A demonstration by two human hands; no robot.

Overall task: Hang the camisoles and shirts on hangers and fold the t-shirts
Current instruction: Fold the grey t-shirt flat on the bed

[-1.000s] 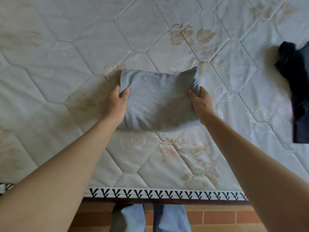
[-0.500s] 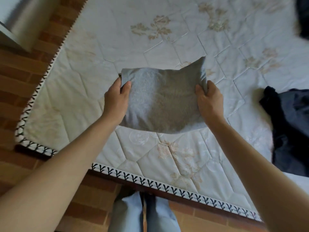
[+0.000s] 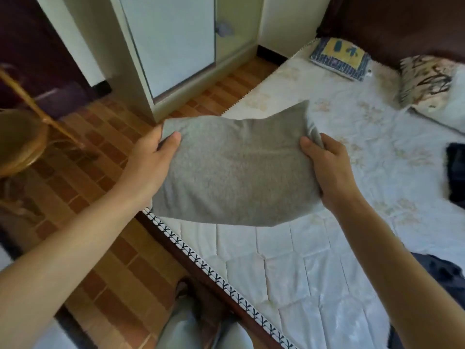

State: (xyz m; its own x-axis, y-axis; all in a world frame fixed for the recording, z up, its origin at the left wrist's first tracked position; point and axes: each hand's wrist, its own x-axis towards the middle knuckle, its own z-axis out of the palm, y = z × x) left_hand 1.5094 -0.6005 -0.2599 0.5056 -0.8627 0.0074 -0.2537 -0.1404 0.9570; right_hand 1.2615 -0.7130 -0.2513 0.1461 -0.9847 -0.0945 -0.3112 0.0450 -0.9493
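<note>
A folded grey t-shirt (image 3: 234,170) hangs in the air over the left edge of the mattress (image 3: 314,260). My left hand (image 3: 151,159) grips its left end, thumb on top and fingers underneath. My right hand (image 3: 327,162) grips its right end the same way. The bundle sags a little between them. Dark garments lie on the mattress at the right edge (image 3: 455,172) and lower right (image 3: 445,275).
Two pillows (image 3: 339,56) (image 3: 425,81) lie at the head of the bed, by a dark headboard. A pale cabinet (image 3: 173,44) stands across the brick-tiled floor (image 3: 105,172). A wooden stool (image 3: 20,139) is at the far left.
Both hands have lifted the folded grey t-shirt off the mattress and carried it left, toward the bed's edge. My view has swung left and up, showing the floor, cabinet and pillows.
</note>
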